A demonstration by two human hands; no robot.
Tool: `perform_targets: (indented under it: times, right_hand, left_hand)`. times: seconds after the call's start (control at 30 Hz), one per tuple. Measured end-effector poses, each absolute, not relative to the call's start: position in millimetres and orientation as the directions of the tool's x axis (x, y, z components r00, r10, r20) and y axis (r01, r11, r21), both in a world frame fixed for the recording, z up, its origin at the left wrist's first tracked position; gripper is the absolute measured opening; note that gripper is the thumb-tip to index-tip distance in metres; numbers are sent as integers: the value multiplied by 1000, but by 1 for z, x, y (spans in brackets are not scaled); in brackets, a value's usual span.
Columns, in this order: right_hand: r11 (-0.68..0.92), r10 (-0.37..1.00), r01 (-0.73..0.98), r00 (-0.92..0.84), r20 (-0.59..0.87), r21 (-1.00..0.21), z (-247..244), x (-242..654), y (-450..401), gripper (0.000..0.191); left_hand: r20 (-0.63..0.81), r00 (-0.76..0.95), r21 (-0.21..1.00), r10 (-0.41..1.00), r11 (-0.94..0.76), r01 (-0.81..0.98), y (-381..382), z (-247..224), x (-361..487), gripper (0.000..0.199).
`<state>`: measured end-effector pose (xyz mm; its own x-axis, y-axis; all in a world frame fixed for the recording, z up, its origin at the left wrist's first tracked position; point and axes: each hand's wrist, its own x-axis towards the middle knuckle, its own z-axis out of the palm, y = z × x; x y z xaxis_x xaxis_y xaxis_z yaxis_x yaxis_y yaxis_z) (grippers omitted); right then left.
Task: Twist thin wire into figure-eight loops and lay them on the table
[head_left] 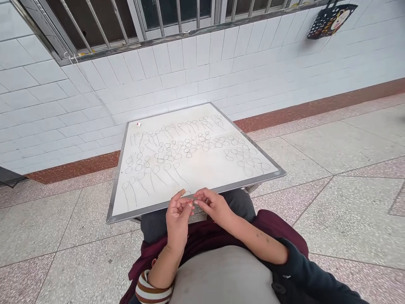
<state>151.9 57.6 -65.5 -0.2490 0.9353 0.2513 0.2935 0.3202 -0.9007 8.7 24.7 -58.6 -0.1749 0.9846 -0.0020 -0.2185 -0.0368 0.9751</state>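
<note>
Close together above my lap, at the table's near edge, my left hand (179,213) and my right hand (212,204) pinch a thin dark wire (189,193). Part of it curves up in a loop between the fingertips; the rest is hidden by the fingers. A tan wrap, perhaps tape, covers one left fingertip. Beyond the hands lie many bent wire pieces on the white tabletop (202,175). Some are single loops with long tails, such as the wire loop (156,169) in the near row. Others are joined rings, such as the wire rings (249,164) at the right.
A metal rim (202,192) edges the table. Near its far left corner sits a small red-and-white item (139,125). Behind stands a white tiled wall (177,80) with barred windows, and a patterned bag (330,21) hangs at the upper right. Speckled tile floor (357,202) surrounds the table.
</note>
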Motion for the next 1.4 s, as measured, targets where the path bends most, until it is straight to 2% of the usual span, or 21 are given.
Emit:
perform_targets:
  times: [0.3,0.5,0.73,1.0,1.2,1.4]
  right_hand:
    - [374,917,337,-273,290,-864,-64,152,53,12]
    - [325,934,292,-247,257,-900,-66,151,52,10]
    - [394,912,323,-257,321,-860,-61,152,50,11]
    - [246,955,213,-222,198,-946,-62,149,51,9]
    - [298,941,237,-238,243,-924,-61,149,52,3]
    - [363,921,277,-254,296,-890,-61,150,52,6]
  left_hand:
    - [-6,-194,968,981,-43,-248,20,-56,8,41]
    - [16,-180,958,984,-66,-277,20,-56,9,42]
    - [29,-171,960,985,-75,-270,21,-55,10,42]
    - [-11,-175,958,984,-40,-282,22,-54,10,41]
    - [-37,-159,958,987,-10,-287,22,-54,10,41]
    - [-42,-177,959,983,-10,-284,22,-55,9,42]
